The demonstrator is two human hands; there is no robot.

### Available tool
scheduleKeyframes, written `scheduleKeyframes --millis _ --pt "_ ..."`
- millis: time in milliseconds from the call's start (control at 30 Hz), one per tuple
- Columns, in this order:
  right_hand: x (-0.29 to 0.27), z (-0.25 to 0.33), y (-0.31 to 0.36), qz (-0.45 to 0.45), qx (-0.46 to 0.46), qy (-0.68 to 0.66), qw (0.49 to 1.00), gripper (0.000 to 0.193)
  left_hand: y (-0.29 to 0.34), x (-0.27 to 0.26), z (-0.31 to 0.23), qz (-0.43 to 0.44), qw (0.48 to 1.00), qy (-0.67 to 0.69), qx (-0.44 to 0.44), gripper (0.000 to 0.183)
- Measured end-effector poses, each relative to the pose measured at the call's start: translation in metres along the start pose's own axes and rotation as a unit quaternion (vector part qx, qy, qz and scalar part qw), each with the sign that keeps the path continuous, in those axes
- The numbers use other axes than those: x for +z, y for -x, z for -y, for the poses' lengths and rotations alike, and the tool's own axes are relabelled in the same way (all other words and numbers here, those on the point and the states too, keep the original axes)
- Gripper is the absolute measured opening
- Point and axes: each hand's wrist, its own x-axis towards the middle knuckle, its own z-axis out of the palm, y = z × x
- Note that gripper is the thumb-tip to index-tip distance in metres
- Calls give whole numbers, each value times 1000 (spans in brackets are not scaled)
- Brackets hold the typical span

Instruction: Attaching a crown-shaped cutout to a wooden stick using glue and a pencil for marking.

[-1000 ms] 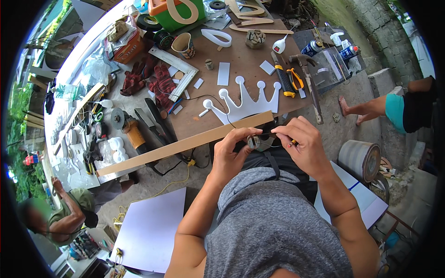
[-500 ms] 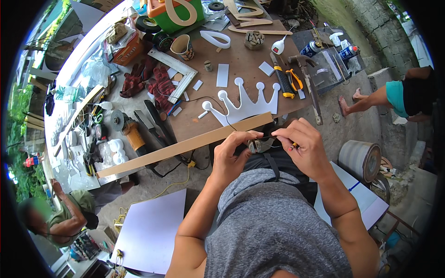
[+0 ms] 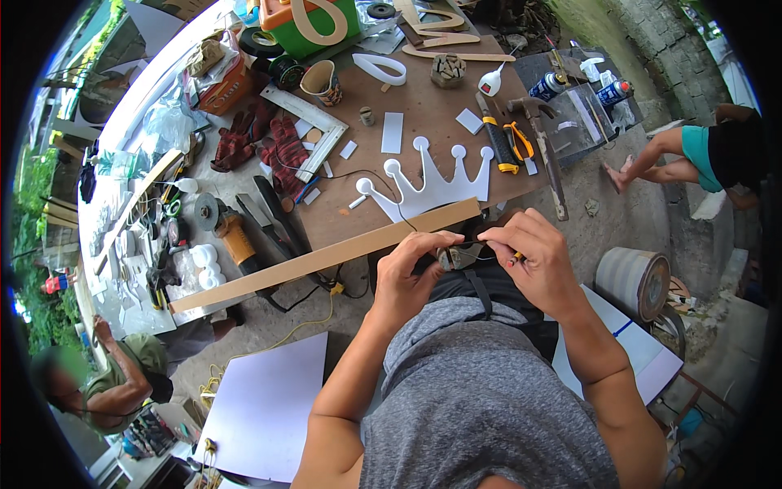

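Observation:
A thin dark wire (image 3: 471, 241) is stretched between the pinched fingertips of my left hand (image 3: 403, 279) and my right hand (image 3: 538, 259). Both hands are closed in front of my waist, just off the table's near edge. A small red-and-yellow tip (image 3: 516, 258) shows at my right fingers; what it belongs to is hidden. Beyond my hands, a white crown-shaped cutout (image 3: 440, 186) with ball-tipped points lies on the brown tabletop, a dark lead crossing its left side. A long tan strip (image 3: 326, 261) runs along the table edge, its right end near my left hand.
An angle grinder (image 3: 235, 240), red gloves (image 3: 285, 151), a metal square (image 3: 314, 130), orange-handled pliers (image 3: 518, 141) and a hammer (image 3: 538, 138) lie around the table. A striped bucket (image 3: 631, 281) stands at right. One person (image 3: 122, 379) is at lower left, another (image 3: 696, 151) at right.
My hands hold nearly the same pinch on the wire. At right, the person in teal shorts has shifted their legs and body slightly.

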Motion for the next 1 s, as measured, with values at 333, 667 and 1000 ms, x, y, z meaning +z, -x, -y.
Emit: scheduleKeyframes --millis 333,667,1000 --pt "2 3 2 7 -30 28 999 22 0 8 -3 -44 994 75 -60 37" --pt "7 6 5 8 -65 89 994 25 0 11 -5 -109 988 55 -98 38" --pt "1 6 -2 29 -21 32 999 32 -2 8 -8 -84 995 -23 -47 34"
